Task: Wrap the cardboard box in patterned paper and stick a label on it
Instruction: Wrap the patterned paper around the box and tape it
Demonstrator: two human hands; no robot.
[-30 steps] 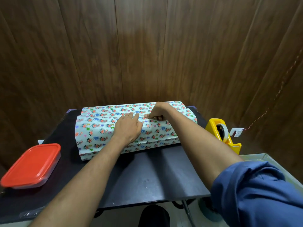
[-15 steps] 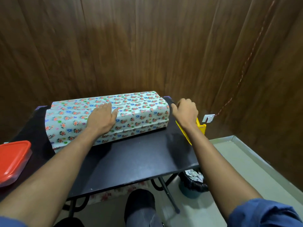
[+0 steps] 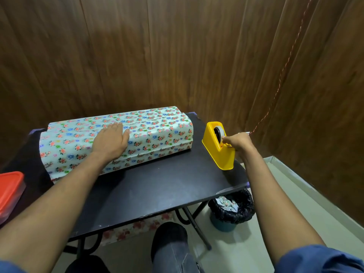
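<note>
Holding the wrap, fetching tape

Left hand (image 3: 111, 139), fingers flat, pins patterned paper (image 3: 157, 133) over the box mid-frame on the surface (image 3: 157, 184); right hand (image 3: 237, 141) fingers pinch tape at the yellow dispenser (image 3: 217, 146), right.

The right hand (image 3: 237, 141) is no longer pinching the paper seam beside the left hand; it is now gripping at the tape roll in the dispenser (image 3: 219, 146). The dispenser is now standing nearer the person.

The patterned paper (image 3: 153, 133) hides the box; the left edge crops the red-lidded container (image 3: 8, 194).
</note>
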